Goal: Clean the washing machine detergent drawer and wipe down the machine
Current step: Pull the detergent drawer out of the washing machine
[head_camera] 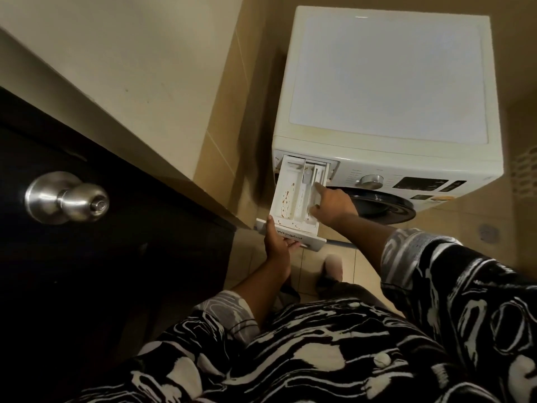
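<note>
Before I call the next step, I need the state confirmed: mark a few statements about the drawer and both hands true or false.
1. The detergent drawer is pulled out, its back end still in the washing machine. True.
2. The left hand grips the drawer's front panel. True.
3. The right hand holds a cloth. False: it holds nothing; its index finger reaches into the drawer's right side.
4. The drawer is spotless. False: brown stains mark its left compartment.
5. The door knob is right of the machine. False: it is to the left, on a dark door.
</note>
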